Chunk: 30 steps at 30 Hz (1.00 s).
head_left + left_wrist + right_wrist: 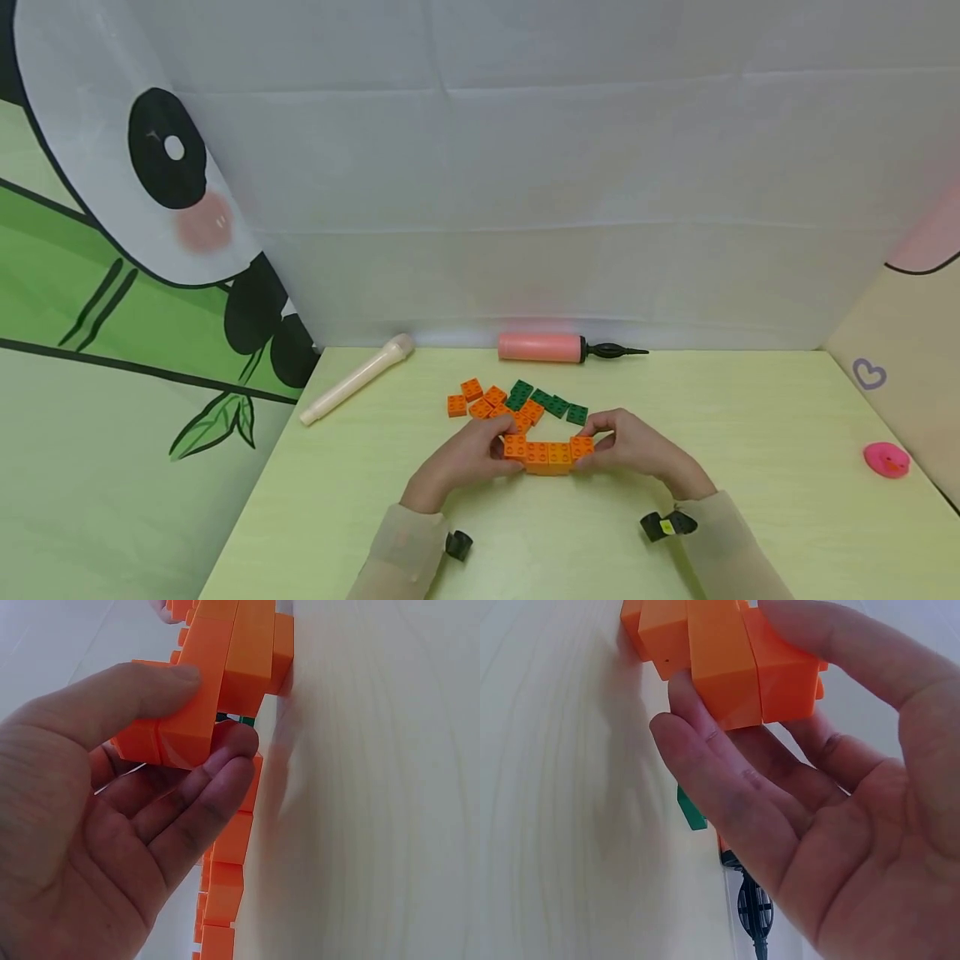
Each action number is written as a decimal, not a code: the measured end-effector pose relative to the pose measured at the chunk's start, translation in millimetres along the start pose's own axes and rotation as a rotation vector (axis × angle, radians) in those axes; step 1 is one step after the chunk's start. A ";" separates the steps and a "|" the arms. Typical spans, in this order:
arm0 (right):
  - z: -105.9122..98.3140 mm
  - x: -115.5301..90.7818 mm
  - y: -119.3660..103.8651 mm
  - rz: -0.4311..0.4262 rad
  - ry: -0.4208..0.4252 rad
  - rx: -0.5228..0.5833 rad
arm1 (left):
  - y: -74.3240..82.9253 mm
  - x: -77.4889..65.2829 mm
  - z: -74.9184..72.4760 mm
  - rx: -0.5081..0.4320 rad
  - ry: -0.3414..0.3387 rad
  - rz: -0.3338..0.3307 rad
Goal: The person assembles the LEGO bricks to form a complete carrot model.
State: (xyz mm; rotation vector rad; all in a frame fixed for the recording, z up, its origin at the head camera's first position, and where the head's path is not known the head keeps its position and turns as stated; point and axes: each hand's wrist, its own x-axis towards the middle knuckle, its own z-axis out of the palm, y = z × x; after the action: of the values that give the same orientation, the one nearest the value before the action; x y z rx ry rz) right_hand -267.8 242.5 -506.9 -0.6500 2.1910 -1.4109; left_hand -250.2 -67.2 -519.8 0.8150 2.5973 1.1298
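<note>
An assembly of orange toy building blocks [548, 457] spans the gap between both hands, low over the front of the loose bricks. My left hand [472, 454] pinches its left end; in the left wrist view the thumb [169, 688] lies across a side face, with the fingers behind and beneath. At the right end my right hand [637, 447] grips a stacked pair of orange blocks [757, 671] between thumb and fingers. Just beyond lie several loose orange blocks [471, 389] and several green blocks [555, 406]. Part of the loose orange group is hidden behind the left hand.
A pink hand pump [540, 347] with a black nozzle lies at the table's back edge. To the left rests a long cream-coloured stick with a rounded head [360, 379]. A small pink toy [887, 460] sits near the right edge. A white sheet [562, 167] hangs behind.
</note>
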 end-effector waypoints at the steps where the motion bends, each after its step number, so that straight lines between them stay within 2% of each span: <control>1: 0.4 0.1 -0.3 0.003 0.001 -0.014 | 0.1 -0.1 -0.1 -0.001 -0.001 0.000; 9: 5.6 2.3 -4.4 0.013 0.050 -0.173 | 2.6 0.6 -0.4 0.000 -0.008 -0.009; 17: 10.3 4.5 -8.4 -0.065 0.079 -0.302 | 0.3 1.5 0.6 0.011 -0.006 -0.018; 20: 11.1 4.9 -7.6 -0.072 0.087 -0.302 | 0.6 1.2 0.9 0.010 -0.001 -0.017; 26: 11.7 5.2 -5.6 -0.046 0.079 -0.231 | 0.0 0.5 2.0 0.005 0.002 -0.016; 30: 11.4 5.1 -5.8 -0.060 0.076 -0.241 | 0.3 0.3 1.3 0.000 -0.001 -0.012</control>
State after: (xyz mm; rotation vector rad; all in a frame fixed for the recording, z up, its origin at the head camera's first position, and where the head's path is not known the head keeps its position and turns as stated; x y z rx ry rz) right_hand -264.2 229.2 -506.4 -0.7624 2.4444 -1.2276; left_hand -249.8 -66.1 -520.5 0.7984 2.5978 1.1265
